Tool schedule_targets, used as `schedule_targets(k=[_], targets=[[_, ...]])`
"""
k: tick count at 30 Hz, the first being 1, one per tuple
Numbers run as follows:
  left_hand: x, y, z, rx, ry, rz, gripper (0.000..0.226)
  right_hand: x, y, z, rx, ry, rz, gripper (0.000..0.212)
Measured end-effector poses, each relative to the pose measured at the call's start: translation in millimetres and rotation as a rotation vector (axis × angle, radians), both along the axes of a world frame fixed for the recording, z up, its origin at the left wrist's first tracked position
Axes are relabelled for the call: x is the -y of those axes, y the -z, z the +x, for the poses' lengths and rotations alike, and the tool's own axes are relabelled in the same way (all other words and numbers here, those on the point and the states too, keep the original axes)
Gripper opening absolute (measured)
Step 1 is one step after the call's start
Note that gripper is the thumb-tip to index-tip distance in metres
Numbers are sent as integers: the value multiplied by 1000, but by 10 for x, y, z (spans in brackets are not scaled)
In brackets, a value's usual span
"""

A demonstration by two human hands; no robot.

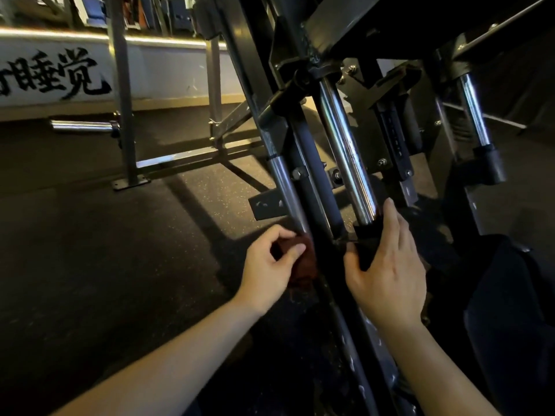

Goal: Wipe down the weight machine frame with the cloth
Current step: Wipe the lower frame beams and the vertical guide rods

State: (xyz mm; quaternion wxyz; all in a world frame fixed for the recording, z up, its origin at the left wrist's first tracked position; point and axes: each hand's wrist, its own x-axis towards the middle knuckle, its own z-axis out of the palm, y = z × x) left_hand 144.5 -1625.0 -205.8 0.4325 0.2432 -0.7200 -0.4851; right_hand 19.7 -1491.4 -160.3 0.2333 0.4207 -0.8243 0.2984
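Spotter: Dim gym, speckled rubber floor (105, 235), lettered banner (54, 73) upper left. Where's the cloth?

Operator: Lower centre. I see the cloth (304, 261), dark red-brown, bunched in the left hand (270, 265). Thumb and curled fingers pinch it against the weight machine frame (315, 181), the dark slanted upright.

Spotter: Handling?

Operator: Soft, light and limp, I judge; it should fold over edges. Best kept bunched, pad facing the metal. Frame looks like rigid steel, no give.

Spotter: Other hand?

Operator: Right hand (387, 265) sits just right of it, thumb and fingers closed round the black collar (367, 235) at the foot of the chrome rod (345, 151). Bracing, I reckon.
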Motion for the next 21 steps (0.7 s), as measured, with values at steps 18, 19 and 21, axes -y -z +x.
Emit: schedule_targets(k=[18,19,21], targets=[[-55,-72,-86,-17,-88,66,10,3,3,6,18,1,3,92],[52,-180,-112,-41,-122,94,10,-2,2,9,27,-3,-5,91],[311,-407,-149,-70,-173,137,12,-12,1,8,43,-18,-25,91]])
